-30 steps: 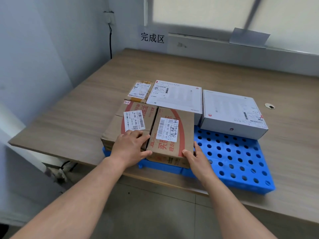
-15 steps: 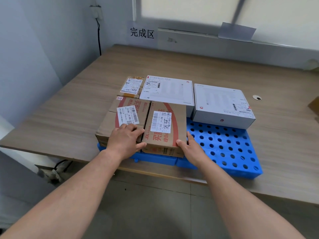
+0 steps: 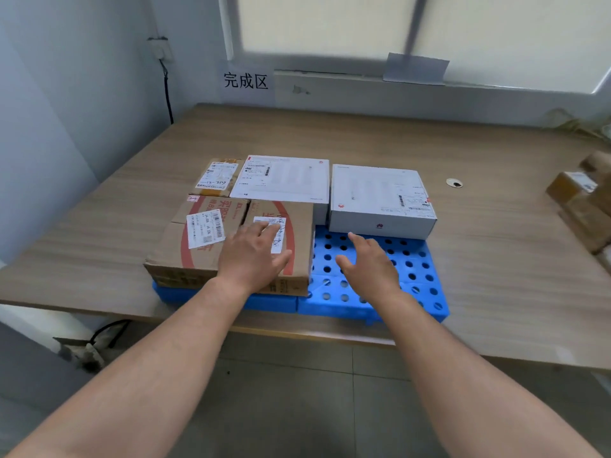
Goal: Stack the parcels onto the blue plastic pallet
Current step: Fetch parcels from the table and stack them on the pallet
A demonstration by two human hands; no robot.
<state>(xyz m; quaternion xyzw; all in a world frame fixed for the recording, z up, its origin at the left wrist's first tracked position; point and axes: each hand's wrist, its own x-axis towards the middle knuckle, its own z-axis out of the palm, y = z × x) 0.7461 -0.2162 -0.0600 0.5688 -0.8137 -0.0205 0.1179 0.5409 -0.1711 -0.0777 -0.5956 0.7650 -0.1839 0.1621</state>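
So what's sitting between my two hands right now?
Head view: the brown parcel's right edge and a strip of bare blue pallet, between left hand and right hand.

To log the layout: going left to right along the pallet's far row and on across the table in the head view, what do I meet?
small brown parcel → flat white parcel → white box → small round disc → loose brown parcels

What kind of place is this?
Probably a parcel sorting or packing room: labelled cardboard parcels and white boxes sit on a blue plastic pallet on a wooden table, with a wall sign behind.
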